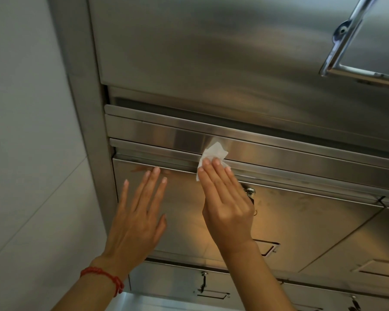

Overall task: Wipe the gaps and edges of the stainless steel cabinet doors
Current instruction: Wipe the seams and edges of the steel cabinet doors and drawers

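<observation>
A stainless steel cabinet door [184,207] fills the lower middle of the head view, with a horizontal gap [157,167] along its top edge under a steel rail [279,153]. My right hand [225,198] presses a white wipe [213,151] with straight fingers against that gap and rail. My left hand [139,212] lies flat on the door's upper left part, fingers spread, its fingertips at the top edge. A red string bracelet [103,277] circles the left wrist.
A larger steel door [211,46] with a chrome handle [341,52] sits above. A keyed lock [249,191] is beside my right hand. Recessed pulls [267,248] and more doors lie lower right. A grey tiled wall [27,131] runs along the left.
</observation>
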